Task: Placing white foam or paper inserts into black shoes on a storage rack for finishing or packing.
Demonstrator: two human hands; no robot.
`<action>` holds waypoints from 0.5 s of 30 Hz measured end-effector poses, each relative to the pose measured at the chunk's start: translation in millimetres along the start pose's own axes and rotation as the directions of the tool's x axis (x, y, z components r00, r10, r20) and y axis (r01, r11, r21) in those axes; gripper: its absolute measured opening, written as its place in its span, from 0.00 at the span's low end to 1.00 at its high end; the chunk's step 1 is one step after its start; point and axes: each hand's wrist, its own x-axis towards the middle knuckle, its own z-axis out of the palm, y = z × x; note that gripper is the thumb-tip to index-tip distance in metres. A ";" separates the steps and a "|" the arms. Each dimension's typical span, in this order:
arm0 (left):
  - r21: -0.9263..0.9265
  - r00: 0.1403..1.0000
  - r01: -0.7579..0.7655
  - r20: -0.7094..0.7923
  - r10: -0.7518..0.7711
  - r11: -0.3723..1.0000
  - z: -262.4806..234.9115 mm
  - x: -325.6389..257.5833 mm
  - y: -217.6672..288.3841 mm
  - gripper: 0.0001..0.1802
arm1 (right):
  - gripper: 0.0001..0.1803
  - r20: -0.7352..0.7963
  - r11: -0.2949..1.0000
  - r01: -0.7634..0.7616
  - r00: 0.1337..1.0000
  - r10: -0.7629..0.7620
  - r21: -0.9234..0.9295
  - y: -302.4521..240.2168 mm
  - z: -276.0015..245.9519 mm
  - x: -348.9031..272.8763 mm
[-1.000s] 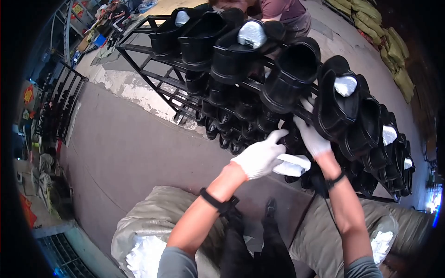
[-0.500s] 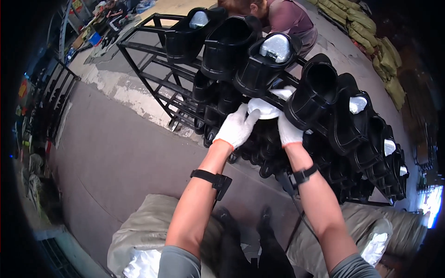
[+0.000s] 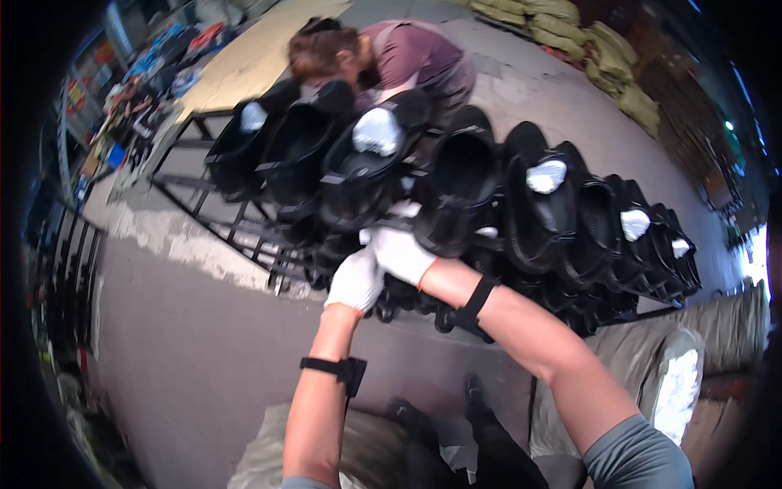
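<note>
My left hand [image 3: 357,279] and my right hand [image 3: 401,254], both in white knit gloves with orange cuffs, meet just under the top row of the rack. The right glove overlaps the left one. Their fingers are blurred and partly hidden, so whether they hold anything cannot be seen. Right above them stand a black shoe [image 3: 350,191] with a silvery white wad [image 3: 377,133] in its opening and another black shoe [image 3: 463,200] with a dark, open mouth. A small white patch [image 3: 403,210] shows between these shoes; its kind is unclear.
Several black shoes, some with silvery wads, line the black metal rack [image 3: 191,213]. A person in a maroon top [image 3: 419,61] bends over behind it. Large grey-brown sacks [image 3: 607,367] lie near my legs. Yellowish sacks [image 3: 607,49] are piled at the far right.
My right hand has moved left against my left hand. The white rounded piece between my hands no longer shows. My view has shifted, so the rack appears farther left and more of the person shows.
</note>
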 end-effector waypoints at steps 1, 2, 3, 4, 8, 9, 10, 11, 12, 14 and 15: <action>-0.010 0.998 -0.042 0.041 0.043 0.999 9.0 7.8 8.9 0.11 | 0.14 0.014 0.988 -0.070 0.998 0.068 0.137 18.9 -6.2 -12.0; 0.002 0.994 -0.079 0.082 0.079 0.997 1.3 8.2 17.0 0.11 | 0.16 0.023 0.948 -0.124 0.992 0.123 0.292 27.0 -6.4 -18.3; -0.041 0.991 -0.084 0.098 0.088 0.996 0.6 7.9 21.9 0.10 | 0.17 -0.089 0.980 0.010 0.996 0.008 0.199 41.6 10.4 -27.8; -0.067 0.990 -0.085 0.110 0.092 0.994 -3.2 10.1 24.8 0.10 | 0.18 -0.184 0.985 0.148 0.974 -0.129 0.091 58.9 19.3 -32.6; -0.048 0.989 -0.062 0.132 0.068 0.997 -10.9 3.5 34.4 0.10 | 0.19 -0.091 0.933 -0.120 0.983 0.160 0.339 41.0 -30.1 -18.6; -0.006 0.985 -0.061 0.161 0.062 0.998 -9.9 -0.9 30.5 0.11 | 0.19 -0.038 0.882 -0.188 0.973 0.226 0.433 28.2 -41.6 -27.4; 0.038 0.980 -0.069 0.189 0.060 0.997 -8.5 -3.9 27.3 0.12 | 0.19 0.015 0.817 -0.250 0.959 0.284 0.520 13.6 -53.2 -35.0; 0.029 0.983 -0.063 0.174 0.057 0.998 -5.0 -6.7 26.7 0.13 | 0.19 0.067 0.745 -0.302 0.942 0.328 0.595 2.2 -66.0 -40.9; 0.017 0.986 -0.055 0.156 0.051 0.998 1.4 -8.7 26.9 0.14 | 0.20 0.125 0.665 -0.349 0.924 0.361 0.660 -6.3 -80.2 -47.4; 0.089 0.995 -0.015 0.102 0.006 0.996 10.6 -10.6 38.1 0.13 | 0.21 0.274 0.469 -0.464 0.866 0.419 0.751 -16.6 -110.3 -67.2; 0.008 0.993 0.059 0.098 -0.060 0.998 3.3 -13.1 54.6 0.14 | 0.21 0.370 0.346 -0.530 0.823 0.431 0.775 -19.7 -138.0 -87.9</action>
